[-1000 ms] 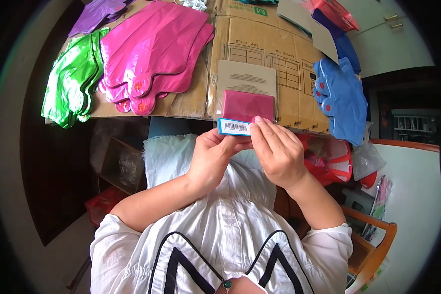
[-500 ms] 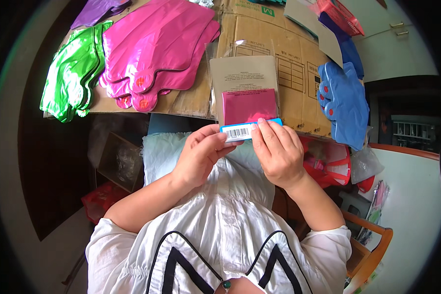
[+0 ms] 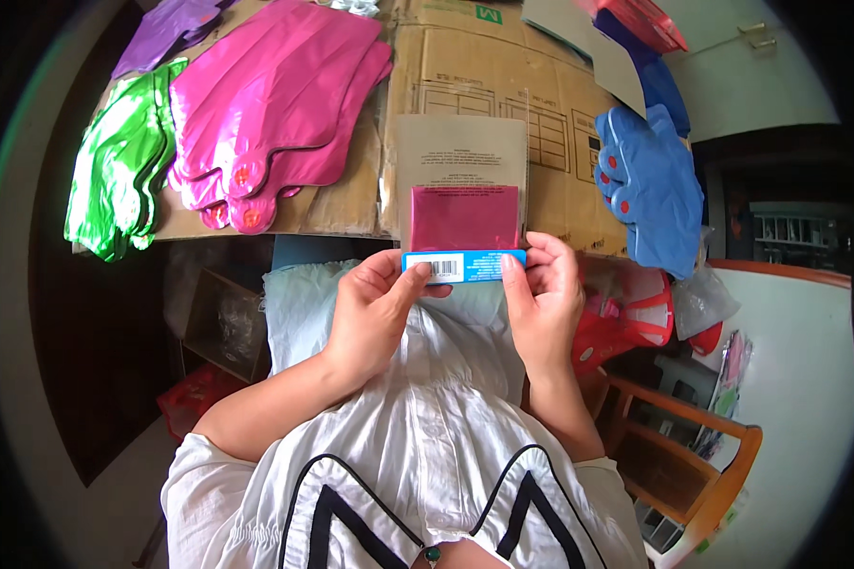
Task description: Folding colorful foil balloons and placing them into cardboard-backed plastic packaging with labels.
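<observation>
Both hands hold one flat clear packet (image 3: 462, 180) upright in front of me. It has a tan card backing, a folded magenta foil piece (image 3: 465, 217) inside and a blue strip with a barcode label (image 3: 463, 266) along its lower edge. My left hand (image 3: 375, 308) pinches the strip's left end, thumb on the label. My right hand (image 3: 542, 299) pinches the right end. The packet stands above my lap and over the edge of a flattened cardboard sheet (image 3: 465, 66).
On the cardboard lie flat foil balloons: green (image 3: 119, 171) at left, pink (image 3: 270, 95) and purple (image 3: 166, 24) beside it, blue (image 3: 650, 185) at right. Red plastic items (image 3: 626, 318) and a wooden chair (image 3: 693, 450) stand at my right, a white surface (image 3: 797, 379) beyond.
The packet has risen between my hands, so more of its tan card and the magenta piece shows above my fingers. Both hands stay pinched on its lower strip.
</observation>
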### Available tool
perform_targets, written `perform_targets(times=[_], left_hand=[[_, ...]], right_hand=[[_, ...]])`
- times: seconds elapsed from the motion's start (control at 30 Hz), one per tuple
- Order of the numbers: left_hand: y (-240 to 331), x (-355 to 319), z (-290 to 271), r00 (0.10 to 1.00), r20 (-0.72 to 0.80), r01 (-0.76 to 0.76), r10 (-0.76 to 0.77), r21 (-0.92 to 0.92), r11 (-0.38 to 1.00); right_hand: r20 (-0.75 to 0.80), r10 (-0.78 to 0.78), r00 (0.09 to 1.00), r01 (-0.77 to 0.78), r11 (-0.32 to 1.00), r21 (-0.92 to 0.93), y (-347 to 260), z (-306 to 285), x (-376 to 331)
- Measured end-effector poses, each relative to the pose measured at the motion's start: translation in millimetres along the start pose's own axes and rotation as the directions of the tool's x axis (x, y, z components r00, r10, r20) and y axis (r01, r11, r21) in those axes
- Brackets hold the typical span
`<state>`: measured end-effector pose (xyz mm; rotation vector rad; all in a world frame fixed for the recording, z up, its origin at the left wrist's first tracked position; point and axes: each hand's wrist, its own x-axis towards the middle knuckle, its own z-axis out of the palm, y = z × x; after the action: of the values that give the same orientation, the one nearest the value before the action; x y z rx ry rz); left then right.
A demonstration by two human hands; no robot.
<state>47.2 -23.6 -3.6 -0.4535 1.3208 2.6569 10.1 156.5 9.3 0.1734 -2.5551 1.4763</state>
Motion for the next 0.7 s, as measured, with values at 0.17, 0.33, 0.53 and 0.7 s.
perform_targets(times=[0.17, 0.33, 0.53, 0.7], left_hand=[[-4.7, -3.4, -3.5, 1.0, 0.026, -0.014, 0.012, 0.051, 0.999], [-5.5, -4.7, -8.4, 0.999, 0.036, -0.007, 0.003, 0.132, 0.991], [-2.6, -2.0, -10.6, 1.0, 0.027, -0.012, 0.007, 0.194, 0.981], [-3.5, -0.2, -12.3, 1.0, -0.019, 0.005, -0.002, 0.19, 0.982]], right_hand=[[0.177, 0.37, 0.912, -0.409, 0.782, 0.47, 1.1, -0.8, -12.7], [0.322, 0.503, 0.802, -0.592, 0.603, 0.535, 8.2, -2.1, -16.6], [0.27, 0.506, 0.819, -0.559, 0.6, 0.572, 8.5, 4.2, -14.6], [0.358, 0.465, 0.81, -0.582, 0.56, 0.59, 9.2, -0.5, -15.6]])
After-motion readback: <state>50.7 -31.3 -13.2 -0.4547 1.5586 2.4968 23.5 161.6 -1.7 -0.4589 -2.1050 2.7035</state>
